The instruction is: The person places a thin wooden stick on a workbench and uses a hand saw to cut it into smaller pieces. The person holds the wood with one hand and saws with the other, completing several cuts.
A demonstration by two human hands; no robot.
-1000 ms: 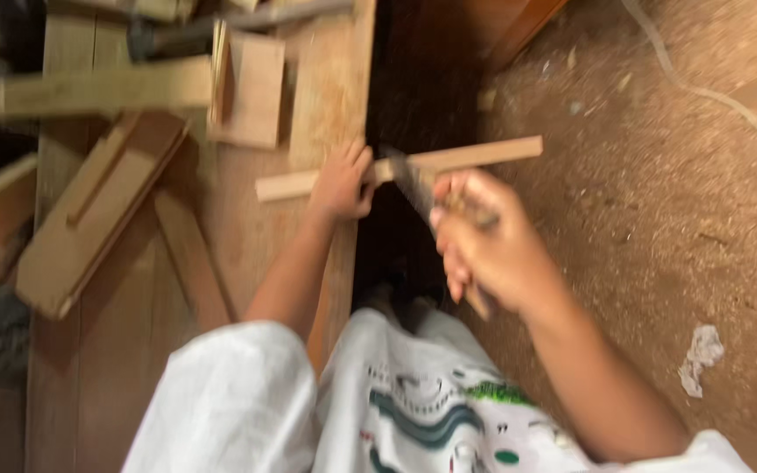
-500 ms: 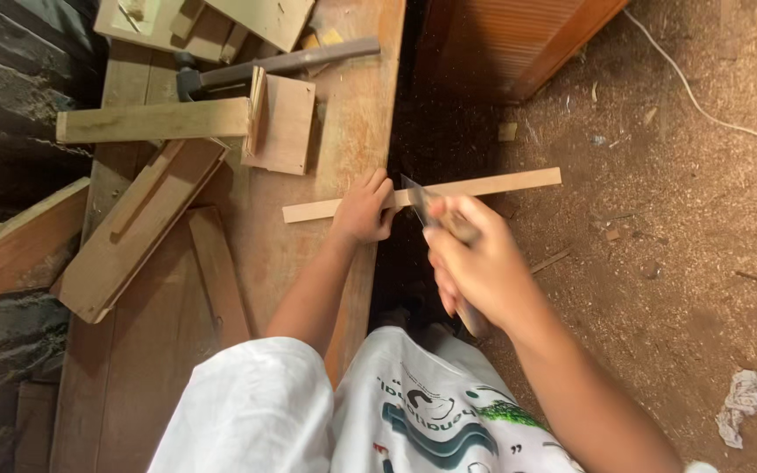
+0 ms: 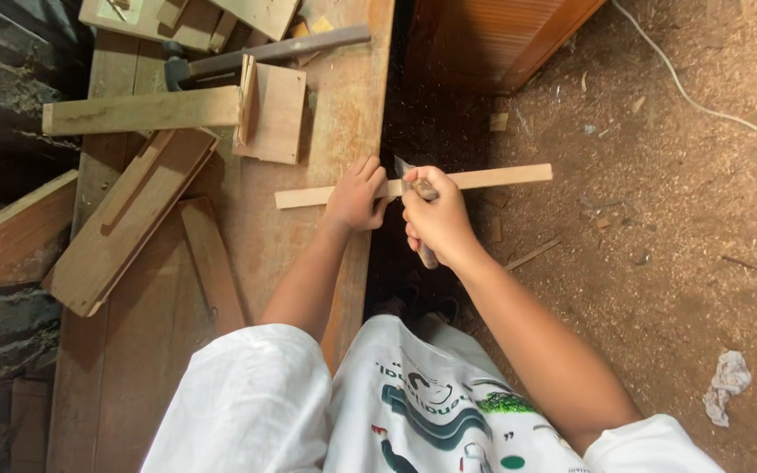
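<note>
**Sawing a thin strip at the bench edge**

At the far left, a long pale batten (image 3: 137, 110) lay across the wooden workbench (image 3: 326, 263), with a slotted board (image 3: 124, 223) slanting below it and a narrower offcut (image 3: 212, 263) just beside that. A small square block (image 3: 273, 112) stood near the batten's right end, and a hammer (image 3: 256, 52) rested beyond it at the far edge of the bench. There were no containers in sight; the loose pieces simply lay on the benchtop.

The step in hand looked like cutting the thin wooden strip (image 3: 501, 176), which lay crosswise with its left part on the bench and its right part hanging out over the floor. The left hand (image 3: 355, 194) was pressed flat on the strip at the bench edge, fingers curled over it to pin it down. Just to its right, the right hand (image 3: 435, 219) was wrapped tight around the handle of a small saw (image 3: 403, 168), whose blade met the strip beside the left fingers; how deep the cut ran could not be told, as the hand hid it.

As a judgement, the next stroke called for firm downward pressure from the left hand and a blade kept clear of those fingers.

Farther right, the sawdust-strewn floor (image 3: 659, 263) carried a white cord (image 3: 703, 105) and a crumpled rag (image 3: 727, 381).
</note>
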